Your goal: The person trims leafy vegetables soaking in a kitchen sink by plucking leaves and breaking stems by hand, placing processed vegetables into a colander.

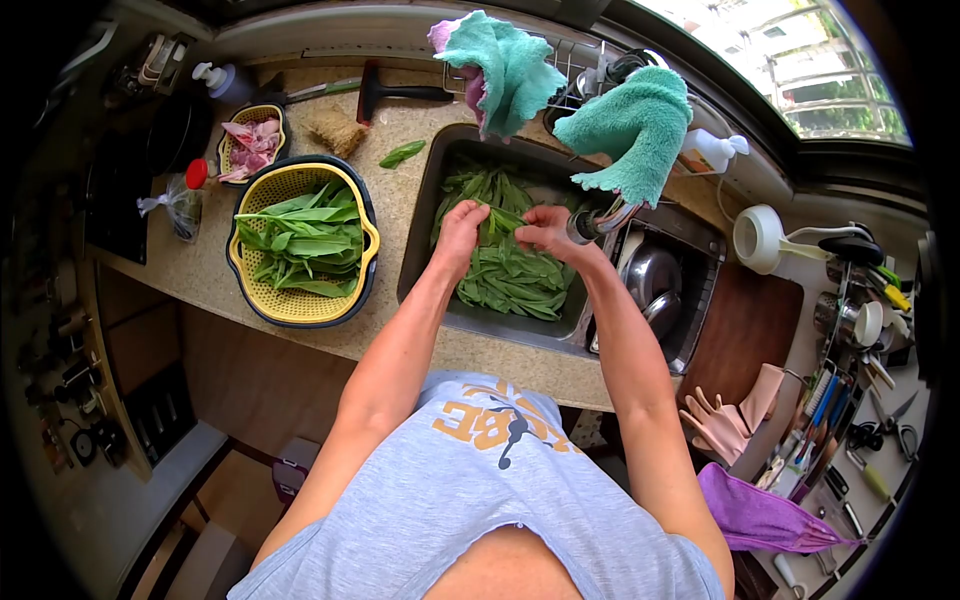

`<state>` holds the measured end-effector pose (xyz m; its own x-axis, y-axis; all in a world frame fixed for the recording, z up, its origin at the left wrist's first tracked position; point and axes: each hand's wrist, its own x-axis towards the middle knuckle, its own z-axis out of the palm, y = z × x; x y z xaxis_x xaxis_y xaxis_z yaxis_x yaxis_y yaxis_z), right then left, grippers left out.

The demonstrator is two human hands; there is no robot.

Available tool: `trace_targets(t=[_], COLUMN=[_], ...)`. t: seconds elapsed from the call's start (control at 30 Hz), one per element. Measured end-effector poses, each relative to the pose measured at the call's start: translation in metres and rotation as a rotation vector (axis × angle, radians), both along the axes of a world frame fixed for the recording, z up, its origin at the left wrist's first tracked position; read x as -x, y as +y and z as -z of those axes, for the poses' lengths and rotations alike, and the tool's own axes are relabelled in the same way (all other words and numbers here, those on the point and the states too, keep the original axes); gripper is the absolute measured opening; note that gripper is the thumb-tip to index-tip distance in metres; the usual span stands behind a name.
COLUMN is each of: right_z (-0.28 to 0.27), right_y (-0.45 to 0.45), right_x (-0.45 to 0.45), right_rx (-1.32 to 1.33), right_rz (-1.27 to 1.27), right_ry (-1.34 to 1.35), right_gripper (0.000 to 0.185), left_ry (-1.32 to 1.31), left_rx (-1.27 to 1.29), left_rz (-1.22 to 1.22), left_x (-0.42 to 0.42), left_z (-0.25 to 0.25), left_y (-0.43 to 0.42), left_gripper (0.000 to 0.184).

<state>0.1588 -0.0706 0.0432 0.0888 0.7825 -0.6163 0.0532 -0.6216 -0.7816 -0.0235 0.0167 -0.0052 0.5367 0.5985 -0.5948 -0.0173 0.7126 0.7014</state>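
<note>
Long green leaves fill much of the dark sink. Over them, my left hand pinches one end of a green leaf, its fingers closed. My right hand, just left of the faucet, has its fingertips pressed together on the same greens, a short distance from the left hand. A yellow basket in a dark bowl stands on the counter left of the sink, holding more leaves.
A smaller basket of raw meat, a brown scrubber and a loose leaf lie behind. Teal cloths hang over the sink's back. Metal bowls sit at right, beside a brown board and pink gloves.
</note>
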Motion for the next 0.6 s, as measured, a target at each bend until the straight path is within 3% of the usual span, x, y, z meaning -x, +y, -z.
trace_targets(t=[0.1, 0.27, 0.43, 0.53, 0.6], right_z=[0.022, 0.030, 0.030, 0.062, 0.081], right_y=[-0.004, -0.012, -0.017, -0.027, -0.034], right_x=[0.005, 0.000, 0.001, 0.001, 0.005], right_rx=[-0.054, 0.000, 0.034, 0.056, -0.171], right_rz=[0.172, 0.245, 0.309, 0.277, 0.259], right_ry=[0.163, 0.145, 0.237, 0.075, -0.330], right_gripper=[0.021, 0.022, 0.019, 0.023, 0.031], left_ry=[-0.057, -0.048, 0.006, 0.078, 0.166], left_rx=[-0.017, -0.211, -0.330, -0.544, -0.635], left_rz=[-0.072, -0.094, -0.230, -0.268, -0.214], left_x=[-0.005, -0.003, -0.003, 0.001, 0.006], left_z=[-0.001, 0.006, -0.025, -0.035, -0.047], left_y=[-0.003, -0.004, -0.007, -0.006, -0.007], left_gripper=[0.007, 0.007, 0.008, 0.011, 0.013])
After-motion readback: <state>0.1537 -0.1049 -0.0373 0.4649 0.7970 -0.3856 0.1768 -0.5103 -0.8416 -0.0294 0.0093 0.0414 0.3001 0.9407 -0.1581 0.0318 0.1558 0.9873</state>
